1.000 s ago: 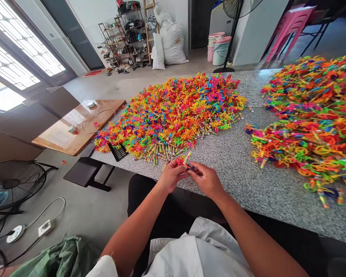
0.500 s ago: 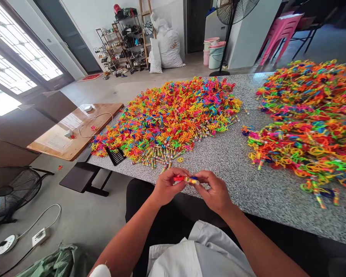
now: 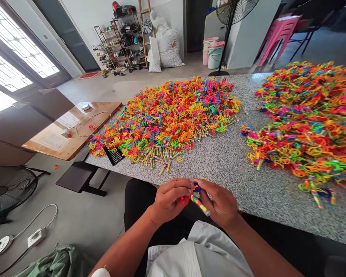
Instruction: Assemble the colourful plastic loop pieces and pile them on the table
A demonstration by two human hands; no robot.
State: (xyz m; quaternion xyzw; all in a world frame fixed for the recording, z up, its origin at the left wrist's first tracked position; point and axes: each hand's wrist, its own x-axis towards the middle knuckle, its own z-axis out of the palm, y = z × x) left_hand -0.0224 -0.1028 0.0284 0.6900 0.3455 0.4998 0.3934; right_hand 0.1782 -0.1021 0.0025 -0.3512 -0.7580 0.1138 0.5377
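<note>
My left hand [image 3: 170, 199] is closed on a small red plastic piece with a ring [image 3: 183, 201], near the table's front edge. My right hand [image 3: 220, 202] pinches a dark blue plastic ring piece [image 3: 196, 187], its fingertips meeting those of the left. Between the hands a slim tube with a colourful patterned wrap [image 3: 200, 203] slants down toward my body; its upper end is hidden by fingers. Beyond the hands, several similar patterned tubes [image 3: 154, 156] lie at the front of a big heap of bright plastic pieces [image 3: 173, 115].
On the speckled stone table [image 3: 219, 161] a second heap of tubes with plastic pieces [image 3: 311, 134] spreads at the right. A black slotted tray [image 3: 113, 155] rests at the left edge. A wooden board [image 3: 75, 127] adjoins the table; a floor fan [image 3: 8, 192] stands lower left.
Both hands have come slightly lower and closer to my body. The tube has turned from nearly level to slanting downward, and the red ring now shows beneath my left fingers.
</note>
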